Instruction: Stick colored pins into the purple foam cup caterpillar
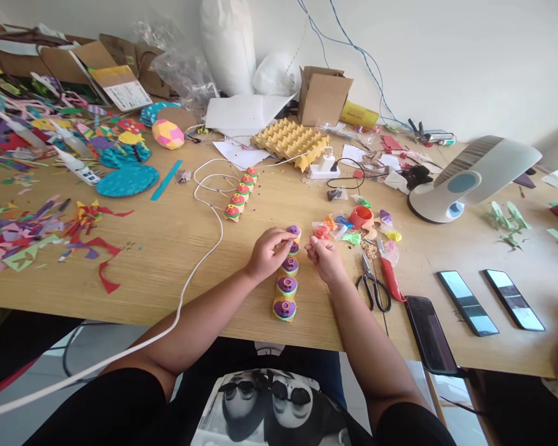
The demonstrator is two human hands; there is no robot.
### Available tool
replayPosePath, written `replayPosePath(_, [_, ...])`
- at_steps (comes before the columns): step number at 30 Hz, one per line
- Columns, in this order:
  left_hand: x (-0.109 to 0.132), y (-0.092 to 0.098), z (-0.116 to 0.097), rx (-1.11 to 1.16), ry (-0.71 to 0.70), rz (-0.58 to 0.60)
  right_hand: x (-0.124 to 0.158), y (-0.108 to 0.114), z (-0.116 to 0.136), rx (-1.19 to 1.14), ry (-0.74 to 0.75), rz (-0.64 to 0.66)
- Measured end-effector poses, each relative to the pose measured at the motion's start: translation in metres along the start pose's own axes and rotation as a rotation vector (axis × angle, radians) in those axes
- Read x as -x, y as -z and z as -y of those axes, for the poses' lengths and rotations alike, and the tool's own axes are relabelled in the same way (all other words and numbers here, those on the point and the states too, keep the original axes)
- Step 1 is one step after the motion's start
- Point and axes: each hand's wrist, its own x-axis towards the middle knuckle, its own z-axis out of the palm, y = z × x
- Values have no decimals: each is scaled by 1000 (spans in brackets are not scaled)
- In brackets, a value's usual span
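A strip of egg-carton cups [287, 286] topped with purple clay, each with a small orange ring, stands lengthwise in front of me. Over its far end is my left hand [270, 251], thumb and fingers drawn together at the second cup; anything between them is too small to make out. Just right of the strip, apart from it, my right hand [325, 257] is closed in a pinch, its contents hidden. A similar strip with red and green clay tops [238, 199] lies farther back. Right of my hand are bags of coloured clay [341, 224] and an orange-red tub [361, 216].
Black-handled scissors [372, 286], a red-handled knife [390, 275] and three phones [431, 334] lie at right, below a white lamp-like device [465, 179]. A white cable [199, 263] crosses the left side. Paper scraps [37, 238], a yellow egg tray [292, 141] and boxes [323, 96] surround.
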Motion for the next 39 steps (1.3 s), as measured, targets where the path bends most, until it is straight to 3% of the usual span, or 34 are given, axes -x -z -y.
replayPosePath(10, [1,0,-2,35,-12,60,3,-3,4,91,9,8])
replayPosePath(39, [-1,1,-2,31,-15,67,0,0,-2,150,14,-16])
